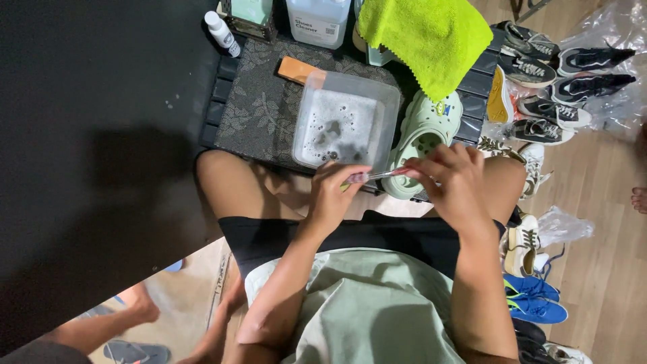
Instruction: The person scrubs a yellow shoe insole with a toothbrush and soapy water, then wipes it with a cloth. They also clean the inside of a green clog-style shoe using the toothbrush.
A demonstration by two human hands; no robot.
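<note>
My left hand (335, 192) and my right hand (453, 182) both grip a thin brush (377, 176) with a pink and clear handle, held level above my knees. Just beyond it lies a pale green clog (424, 138), partly hidden by my right hand. A clear plastic tub (347, 121) of soapy, foamy water stands on a dark patterned mat (259, 108), right past my left hand.
A lime green cloth (431, 37) hangs over the far edge. A large white jug (318, 20), a small white bottle (222, 32) and a brown block (296, 69) stand behind the tub. Several sneakers (552, 87) cover the floor at right. Another person's legs (121, 320) show lower left.
</note>
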